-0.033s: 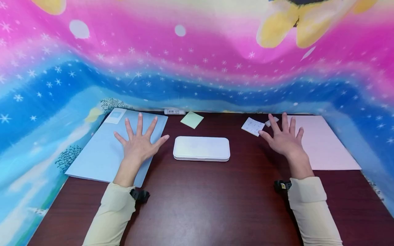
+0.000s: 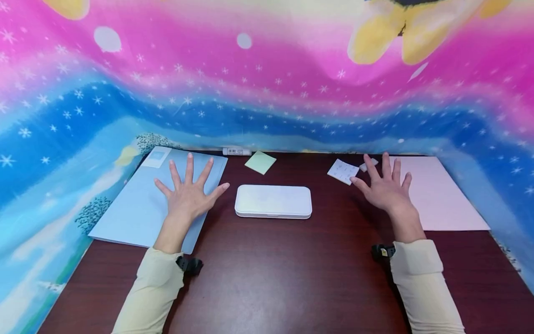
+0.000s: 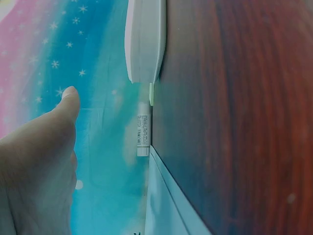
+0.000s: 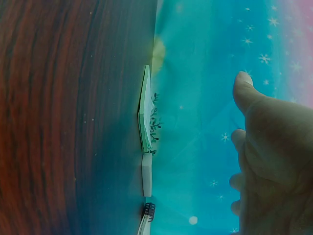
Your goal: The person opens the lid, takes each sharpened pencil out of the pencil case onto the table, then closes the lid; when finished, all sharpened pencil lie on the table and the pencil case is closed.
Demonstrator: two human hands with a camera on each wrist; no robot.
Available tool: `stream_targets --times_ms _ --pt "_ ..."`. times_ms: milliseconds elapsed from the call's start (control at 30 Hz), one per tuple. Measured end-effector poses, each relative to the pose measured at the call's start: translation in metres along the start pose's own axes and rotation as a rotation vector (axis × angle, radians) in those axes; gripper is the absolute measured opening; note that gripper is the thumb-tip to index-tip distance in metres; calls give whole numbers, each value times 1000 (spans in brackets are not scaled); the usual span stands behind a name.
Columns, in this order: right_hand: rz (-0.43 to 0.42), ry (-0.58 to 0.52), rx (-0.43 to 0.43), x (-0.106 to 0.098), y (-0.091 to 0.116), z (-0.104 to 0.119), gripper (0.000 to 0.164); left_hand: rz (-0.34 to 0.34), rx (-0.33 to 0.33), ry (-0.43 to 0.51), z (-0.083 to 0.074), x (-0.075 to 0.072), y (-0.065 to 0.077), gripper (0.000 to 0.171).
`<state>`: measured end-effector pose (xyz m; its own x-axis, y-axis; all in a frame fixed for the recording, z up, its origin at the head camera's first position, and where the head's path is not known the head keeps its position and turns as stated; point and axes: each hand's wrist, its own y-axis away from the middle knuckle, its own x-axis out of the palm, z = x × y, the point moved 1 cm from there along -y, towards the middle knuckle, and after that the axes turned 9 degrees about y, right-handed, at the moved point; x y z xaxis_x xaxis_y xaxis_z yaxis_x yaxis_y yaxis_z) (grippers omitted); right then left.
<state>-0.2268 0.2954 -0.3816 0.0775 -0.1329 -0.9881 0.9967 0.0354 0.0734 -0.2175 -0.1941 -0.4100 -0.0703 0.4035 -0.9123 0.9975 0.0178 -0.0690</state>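
My left hand (image 2: 187,197) hovers over a light blue folder (image 2: 125,204) at the left, fingers spread and palm down. In the left wrist view its thumb (image 3: 70,100) stands clear of the tabletop. Over the left edge of a pink sheet or pad (image 2: 446,195), my right hand (image 2: 385,190) is spread the same way, holding nothing. Its thumb tip overlaps a small white printed notepad (image 2: 343,171) in the head view. A white eraser-like block (image 2: 369,165) lies partly behind its fingers. Between the hands sits a closed white pencil case (image 2: 273,202).
A green sticky-note pad (image 2: 260,162) and a white glue stick (image 2: 237,151) lie at the table's back edge. A dark coil (image 4: 149,211) shows low in the right wrist view. A patterned cloth (image 2: 267,93) hangs around the back and sides of the brown table (image 2: 283,278).
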Motion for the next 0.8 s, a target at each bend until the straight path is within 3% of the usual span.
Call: stream_targets --times_ms 567,667,800 --pt "0 5 -23 4 0 5 88 2 11 -4 -1 1 4 92" --pt "-6 1 -58 3 -1 9 88 9 17 5 -2 2 3 92" --pt "-24 -10 -150 5 -5 19 86 73 34 64 -7 4 1 89"
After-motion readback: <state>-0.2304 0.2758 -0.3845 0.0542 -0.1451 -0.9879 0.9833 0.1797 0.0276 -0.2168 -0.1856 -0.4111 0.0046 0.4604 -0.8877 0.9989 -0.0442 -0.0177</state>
